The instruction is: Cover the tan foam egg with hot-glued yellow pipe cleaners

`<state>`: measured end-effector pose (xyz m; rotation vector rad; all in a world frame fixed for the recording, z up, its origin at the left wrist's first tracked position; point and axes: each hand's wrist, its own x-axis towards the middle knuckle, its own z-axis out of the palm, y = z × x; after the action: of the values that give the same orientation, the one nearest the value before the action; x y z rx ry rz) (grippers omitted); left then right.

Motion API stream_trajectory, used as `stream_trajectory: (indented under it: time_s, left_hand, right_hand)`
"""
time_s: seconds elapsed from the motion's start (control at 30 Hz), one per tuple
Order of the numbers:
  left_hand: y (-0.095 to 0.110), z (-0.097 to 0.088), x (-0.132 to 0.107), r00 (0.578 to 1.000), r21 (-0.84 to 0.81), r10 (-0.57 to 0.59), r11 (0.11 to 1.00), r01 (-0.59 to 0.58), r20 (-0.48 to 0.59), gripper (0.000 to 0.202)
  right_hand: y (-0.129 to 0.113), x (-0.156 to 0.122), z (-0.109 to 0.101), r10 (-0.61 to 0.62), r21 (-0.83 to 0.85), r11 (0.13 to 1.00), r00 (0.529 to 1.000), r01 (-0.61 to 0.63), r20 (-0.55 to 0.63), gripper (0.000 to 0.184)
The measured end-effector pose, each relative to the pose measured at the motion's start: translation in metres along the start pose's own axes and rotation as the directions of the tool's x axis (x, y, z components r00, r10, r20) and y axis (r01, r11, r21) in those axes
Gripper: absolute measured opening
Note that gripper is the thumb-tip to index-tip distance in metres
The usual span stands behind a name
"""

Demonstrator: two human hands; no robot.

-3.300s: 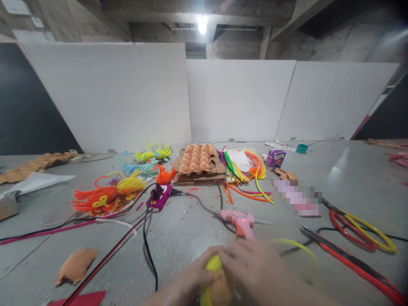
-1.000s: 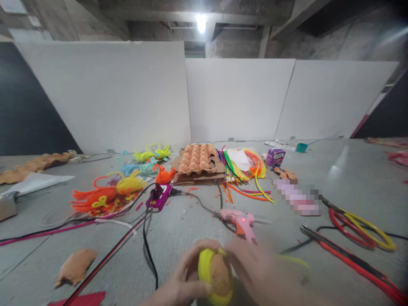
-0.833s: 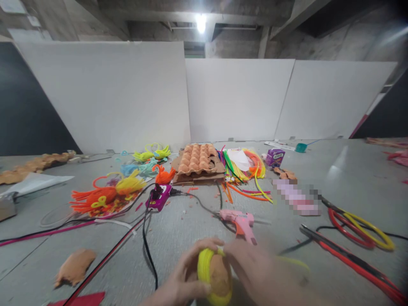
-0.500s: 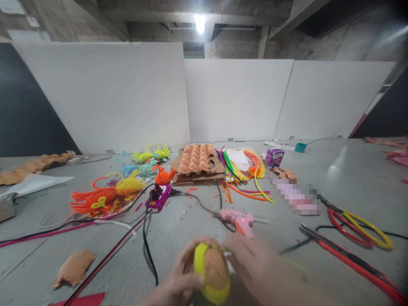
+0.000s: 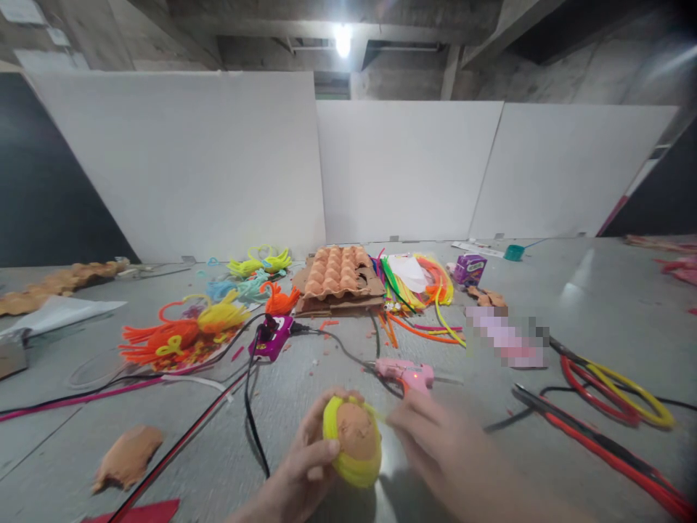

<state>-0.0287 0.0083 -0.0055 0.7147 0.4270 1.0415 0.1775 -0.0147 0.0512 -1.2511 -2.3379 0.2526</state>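
Yellow-wrapped brown form (image 5: 356, 434), low in the middle of the view, over the grey work surface (image 5: 310, 378) and between both hands. Clamped in the left hand (image 5: 311, 459), with thumb pressed to the left side and fingers curled around the far side, probably to steady so rounded a shape without covering its bare brown face. Tilted, with that face upward, perhaps for a clear sight of the winding. At the right hand (image 5: 435, 439), fingertips pinched together on a yellow strand (image 5: 379, 416) leading off the upper right edge, apparently to hold it taut; too blurred for exact finger placing. Just beyond, on its side, a pink glue gun (image 5: 403, 373), likely there for easy reach. Farther back, a purple power strip (image 5: 273, 340) and an egg-carton tray (image 5: 335, 272) on cardboard (image 5: 301, 283), seemingly placed to leave working room in front.
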Motion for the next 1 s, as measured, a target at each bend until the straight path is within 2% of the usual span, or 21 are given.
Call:
stream_trajectory:
  time_s: [0.13,0.3,0.43,0.7,0.9,1.0]
  left_hand:
    - [0.0008,0.0028,-0.0007,1.0,0.008,0.008,1.0,-0.008,0.003,0.043]
    - [0.0013,0.0037,-0.0016,1.0,0.008,0.008,1.0,-0.008,0.028,0.042]
    - [0.0012,0.0048,-0.0016,1.0,0.023,-0.003,1.0,0.002,0.029,0.043]
    - [0.0018,0.0043,-0.0023,0.995,0.035,-0.033,0.999,0.03,0.099,0.042]
    - [0.0014,0.0013,-0.0026,0.997,0.061,-0.063,0.996,0.061,0.038,0.06]
    - [-0.0009,-0.0014,-0.0024,0.998,0.097,-0.055,0.994,0.052,0.027,0.054]
  right_hand:
    - [-0.006,0.0002,0.0013,0.04,0.081,0.996,0.996,-0.046,0.08,0.023]
    - [-0.0101,-0.0003,0.0031,0.057,0.09,0.994,0.99,-0.069,0.125,0.023]
    - [-0.0085,0.0001,0.0074,0.043,0.118,0.991,0.993,-0.056,0.108,0.023]
    - [-0.0087,-0.0011,0.0091,0.017,0.142,0.989,0.997,-0.027,0.07,0.024]
    - [-0.0105,-0.0006,0.0092,0.016,0.149,0.989,0.998,-0.025,0.065,0.025]
    - [-0.0095,-0.0002,0.0098,0.017,0.15,0.988,0.998,-0.026,0.059,0.025]
